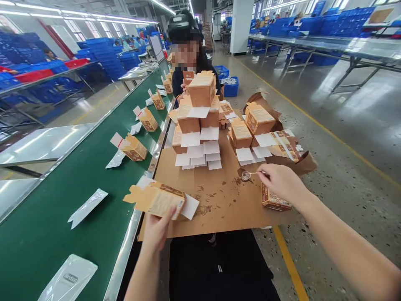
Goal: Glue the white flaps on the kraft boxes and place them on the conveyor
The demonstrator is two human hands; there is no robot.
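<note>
At far left, the green conveyor belt [40,234] carries silver pouches [87,207] near its close end and a row of open-flapped cartons [138,147] farther along its right edge; the spacing presumably keeps each carton separately reachable. The left hand [158,230] grasps a printed carton [164,200] from below, above the near-left corner of the cardboard-covered worktop [228,213], its end flaps sticking out clear of the fingers, probably to leave them accessible. Toward the worktop's far edge, cartons are piled in a stack [202,92], seemingly to save surface; a co-worker [178,79] sits beyond. Toward the right edge, a small round dish [246,176] stands among brown scraps. The right hand [280,179] pinches a thin stick [254,173], its tip at the dish, a grip apparently suited to fine control. Another carton [275,200] lies beneath this hand at the right edge; contact cannot be determined.
</note>
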